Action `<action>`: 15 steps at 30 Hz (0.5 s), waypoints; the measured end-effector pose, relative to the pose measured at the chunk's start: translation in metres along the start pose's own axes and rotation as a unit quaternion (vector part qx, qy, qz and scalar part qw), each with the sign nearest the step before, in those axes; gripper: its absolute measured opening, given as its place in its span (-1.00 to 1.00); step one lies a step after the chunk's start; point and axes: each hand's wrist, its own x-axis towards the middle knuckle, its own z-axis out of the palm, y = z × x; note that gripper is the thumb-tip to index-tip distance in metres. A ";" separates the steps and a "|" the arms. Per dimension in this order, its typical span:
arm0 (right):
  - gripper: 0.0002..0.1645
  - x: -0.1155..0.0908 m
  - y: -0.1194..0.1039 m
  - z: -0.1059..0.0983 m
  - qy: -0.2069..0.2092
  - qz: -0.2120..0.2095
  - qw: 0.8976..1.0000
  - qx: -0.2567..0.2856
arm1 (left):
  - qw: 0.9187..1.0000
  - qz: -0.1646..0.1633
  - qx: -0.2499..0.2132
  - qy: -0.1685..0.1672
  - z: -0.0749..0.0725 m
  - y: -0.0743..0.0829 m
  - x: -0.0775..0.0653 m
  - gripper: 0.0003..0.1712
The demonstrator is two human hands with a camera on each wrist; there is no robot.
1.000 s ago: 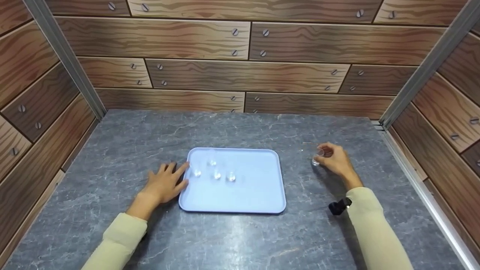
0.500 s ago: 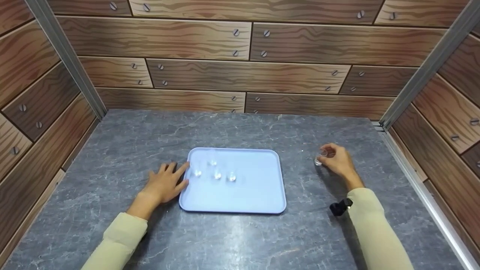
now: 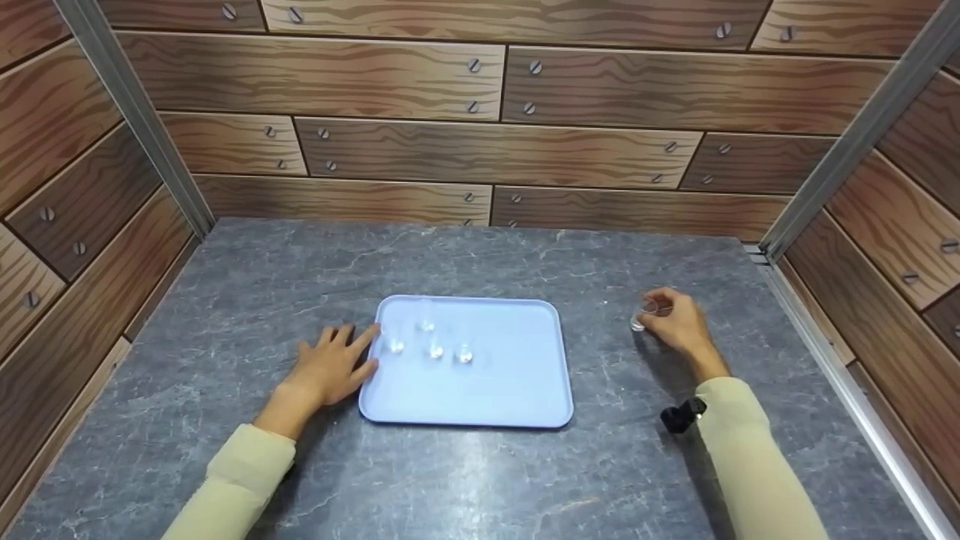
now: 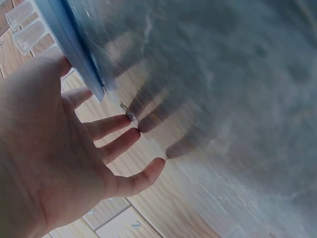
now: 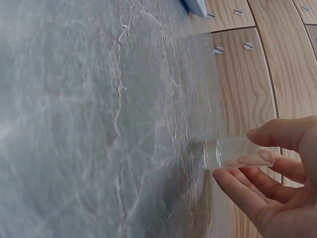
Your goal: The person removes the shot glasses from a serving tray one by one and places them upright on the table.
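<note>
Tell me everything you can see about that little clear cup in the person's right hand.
The clear cup is small, colourless and see-through, with fairly straight sides and a thick-looking base; it could be glass or plastic. It looks empty, and fingers show through its wall. The right hand holds it roughly upright, base down, between thumb and fingers, to the right of the blue tray. Its base is close to the grey marbled table; whether they touch, I can't tell.

Bright head view, white glare on near tabletop [image 3: 472, 469], soft shadows beside sleeves [image 3: 750, 457], dimmer, hazier wrist views
</note>
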 end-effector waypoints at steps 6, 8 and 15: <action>-0.47 -0.001 0.000 -0.001 -0.002 0.005 1.000 0.002 | 1.000 0.000 0.002 -0.001 0.000 0.000 -0.001 -0.30; -0.47 -0.002 0.000 -0.001 -0.002 0.004 1.000 -0.001 | 1.000 0.002 0.003 0.000 0.001 0.000 0.000 -0.31; -0.38 -0.003 -0.006 -0.004 -0.015 0.013 1.000 0.013 | 1.000 0.007 -0.003 0.006 0.002 0.000 0.000 -0.31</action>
